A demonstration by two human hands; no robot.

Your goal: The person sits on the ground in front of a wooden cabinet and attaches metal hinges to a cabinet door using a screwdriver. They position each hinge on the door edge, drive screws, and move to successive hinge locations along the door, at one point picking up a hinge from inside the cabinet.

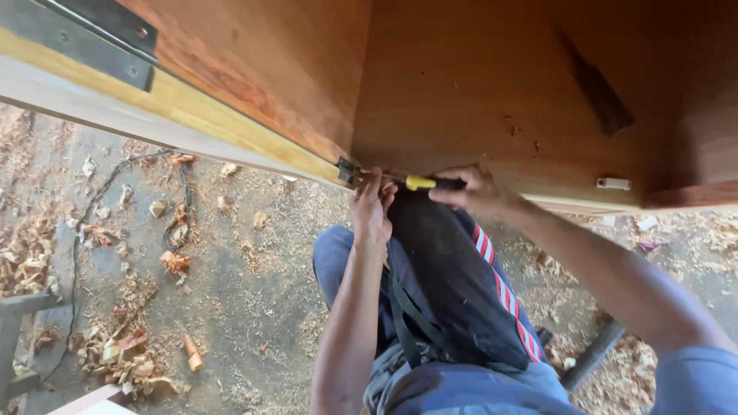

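The person works at the lower front corner of a brown wooden cabinet [492,84], where its open door [254,69] meets the cabinet body. The right hand [473,190] holds a screwdriver [430,183] with a yellow and black handle; its fingers are closed around the black end of the handle, and the tool lies almost level along the bottom edge of the cabinet, with the tip towards the left. The left hand [372,211] is raised just under that same corner, and its fingers are pressed together around the shaft near the tip, beside a small dark metal hinge [347,169]. The tip itself is hidden by the fingers, so I cannot tell whether it sits in a screw.

The screwdriver seems light and stiff, and the handle looks good to grip and not slippery; the best place to hold it is the thick handle, while the other hand only guides the thin shaft. The door looks heavy and rigid.

A second hinge plate [92,34] is at the upper left of the door. A small white catch [613,184] sits on the cabinet's bottom edge. The floor [231,307] below is covered with sawdust and wood shavings, and a dark cable [77,246] lies there.
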